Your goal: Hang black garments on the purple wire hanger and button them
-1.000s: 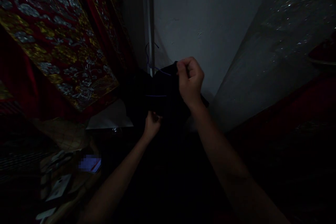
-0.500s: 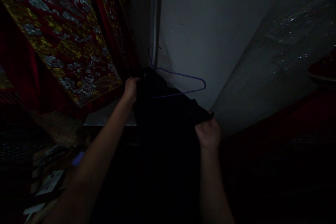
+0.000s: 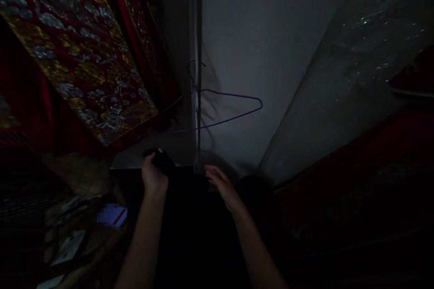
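Observation:
A black garment [image 3: 190, 216] hangs low in front of me, most of its outline lost in the dark. At its upper left part, my left hand [image 3: 154, 176] is closed around a bunched bit of the cloth. My right hand [image 3: 222, 186] is at the garment's upper right with its fingers stretched out and slightly apart; whether they touch the black cloth I cannot tell. Above both hands, a thin purple-blue clothes hanger [image 3: 233, 119] hangs by its hook against a narrow vertical strip [image 3: 195, 99], with no garment on it.
Red cloth with gold and silver embroidery [image 3: 91, 72] hangs at the left. A pale wall [image 3: 257, 31] stands behind, and clear glittery sheeting [image 3: 356, 54] covers something at the right. Low on the left lies a lit phone [image 3: 111, 215] among dim objects.
The black garment has come off the hanger and moved down with my left hand. My right hand has let go of its edge and shifted left and down.

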### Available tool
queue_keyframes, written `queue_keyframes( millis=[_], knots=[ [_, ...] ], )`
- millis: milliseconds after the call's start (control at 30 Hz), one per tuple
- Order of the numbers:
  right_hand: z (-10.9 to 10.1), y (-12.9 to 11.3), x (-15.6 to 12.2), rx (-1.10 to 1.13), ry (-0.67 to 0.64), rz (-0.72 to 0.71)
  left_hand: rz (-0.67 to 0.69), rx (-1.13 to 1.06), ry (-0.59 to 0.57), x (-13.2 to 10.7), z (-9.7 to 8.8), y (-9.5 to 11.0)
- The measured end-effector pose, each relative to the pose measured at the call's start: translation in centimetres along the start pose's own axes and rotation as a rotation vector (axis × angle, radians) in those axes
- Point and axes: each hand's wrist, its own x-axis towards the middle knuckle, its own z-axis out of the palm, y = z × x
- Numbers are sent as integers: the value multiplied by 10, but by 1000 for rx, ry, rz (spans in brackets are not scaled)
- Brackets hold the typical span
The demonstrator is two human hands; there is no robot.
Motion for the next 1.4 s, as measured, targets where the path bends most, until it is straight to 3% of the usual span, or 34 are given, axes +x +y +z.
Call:
queue_keyframes(
  millis=[67,133,200,267,333,400,467,533,600,700,800,900,1067,1167,1300,1400],
  knots=[
    [17,-8,-2,-44,-206,-69,41,158,-99,-23,4,-12],
    [32,-20,0,-95,-364,-209,109,478,-400,-41,16,-11],
    [40,-35,5,-137,-414,-355,272,786,-676,-53,31,1],
    [38,-51,13,-154,-374,-418,520,926,-740,-56,41,15],
    [28,-70,23,-185,-356,-384,653,960,-758,-52,41,21],
    [13,-92,32,-259,-398,-322,574,971,-835,-44,32,16],
    [-2,-115,43,-339,-436,-344,357,1025,-990,-35,16,3],
    [-13,-135,59,-402,-396,-498,153,1122,-1182,-26,0,-11],
    [-20,-146,80,-439,-281,-699,88,1235,-1303,-17,-12,-18],
    [-23,-141,120,-459,-100,-842,246,1359,-1273,-4,-18,-11],
    [-28,-119,155,-538,-44,-725,309,1479,-1225,7,-15,9],
    [-41,-105,169,-641,-39,-586,290,1660,-1122,22,-14,28],
    [-65,-127,146,-740,-108,-641,267,1694,-919,65,-22,61],
    [-67,-146,129,-823,-75,-676,433,1559,-874,88,-17,80],
    [-62,-153,118,-810,-18,-612,676,1479,-785,91,14,98],
    [-57,-147,110,-747,-77,-589,844,1383,-828,78,44,102]
  ],
)
